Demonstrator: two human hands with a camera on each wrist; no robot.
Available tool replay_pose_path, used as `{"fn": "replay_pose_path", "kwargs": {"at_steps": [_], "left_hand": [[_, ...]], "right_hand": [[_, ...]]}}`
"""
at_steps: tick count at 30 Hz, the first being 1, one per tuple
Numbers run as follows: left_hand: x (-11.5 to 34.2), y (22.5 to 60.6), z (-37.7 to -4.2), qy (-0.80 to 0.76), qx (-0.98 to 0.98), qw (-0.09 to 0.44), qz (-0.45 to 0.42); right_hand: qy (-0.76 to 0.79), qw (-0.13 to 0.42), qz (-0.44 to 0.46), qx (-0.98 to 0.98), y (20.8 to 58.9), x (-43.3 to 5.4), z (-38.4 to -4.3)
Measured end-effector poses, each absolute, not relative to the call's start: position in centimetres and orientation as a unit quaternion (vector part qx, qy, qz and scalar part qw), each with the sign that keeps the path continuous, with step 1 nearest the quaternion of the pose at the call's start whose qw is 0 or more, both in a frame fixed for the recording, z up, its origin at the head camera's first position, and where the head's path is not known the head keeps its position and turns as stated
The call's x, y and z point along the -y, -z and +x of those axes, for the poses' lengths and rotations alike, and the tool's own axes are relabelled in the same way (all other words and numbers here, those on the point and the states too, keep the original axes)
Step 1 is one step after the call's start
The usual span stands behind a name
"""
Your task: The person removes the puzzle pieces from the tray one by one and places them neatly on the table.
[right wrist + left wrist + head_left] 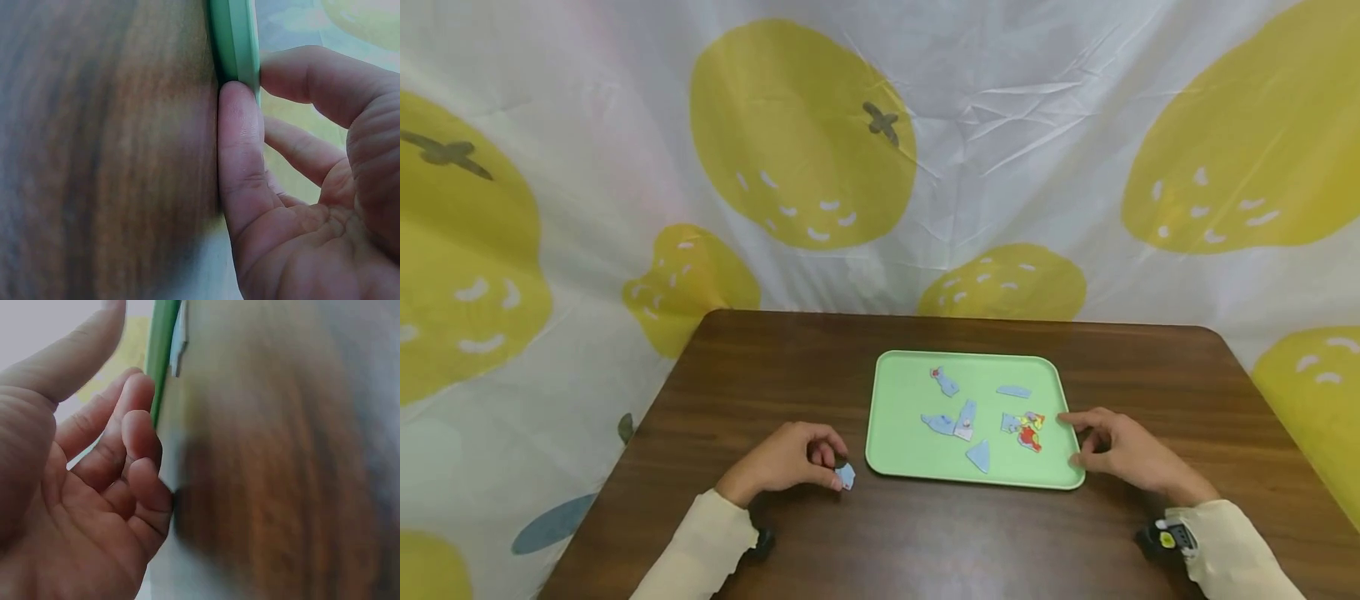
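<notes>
In the head view my left hand (796, 458) is beside a small light-blue jigsaw puzzle piece (846, 476), left of the tray. The thumb tip is at the piece. In the left wrist view the piece (179, 340) appears apart from the visible fingers (140, 434), which bend loosely. My right hand (1123, 450) rests its index finger and thumb on the right rim of the light-green tray (895, 454). The right wrist view shows the thumb and index fingertips against the tray's edge (234, 37).
On the tray lie several loose light-blue pieces, among them a triangular one (979, 456) and a joined pair (951, 422). A red, yellow and blue cluster (1027, 430) sits at the right. The brown wooden table (790, 350) ends at a patterned curtain (955, 208).
</notes>
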State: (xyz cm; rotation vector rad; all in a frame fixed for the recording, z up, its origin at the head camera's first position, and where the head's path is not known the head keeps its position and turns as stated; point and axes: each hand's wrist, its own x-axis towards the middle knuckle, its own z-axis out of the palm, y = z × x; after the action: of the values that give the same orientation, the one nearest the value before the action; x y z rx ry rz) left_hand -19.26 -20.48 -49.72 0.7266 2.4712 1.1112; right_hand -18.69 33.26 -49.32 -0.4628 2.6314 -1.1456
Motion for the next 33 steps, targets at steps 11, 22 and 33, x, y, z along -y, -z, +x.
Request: {"fn": "replay_pose_path", "kwargs": {"at_steps": [11, 22, 33], "left_hand": [[19.5, 47.6, -20.1, -0.434, -0.860, 0.138, 0.231], [16.2, 47.0, -21.0, -0.465, -0.842, 0.138, 0.237], [12.7, 46.4, -22.3, -0.479, -0.827, 0.147, 0.255]], "right_hand": [[0.396, 0.117, -0.149, -0.898, 49.1, -33.4, -18.7], [0.384, 0.123, -0.149, -0.903, 48.9, -33.1, -18.7], [0.382, 0.123, -0.148, -0.904, 49.0, -33.1, -18.8]]}}
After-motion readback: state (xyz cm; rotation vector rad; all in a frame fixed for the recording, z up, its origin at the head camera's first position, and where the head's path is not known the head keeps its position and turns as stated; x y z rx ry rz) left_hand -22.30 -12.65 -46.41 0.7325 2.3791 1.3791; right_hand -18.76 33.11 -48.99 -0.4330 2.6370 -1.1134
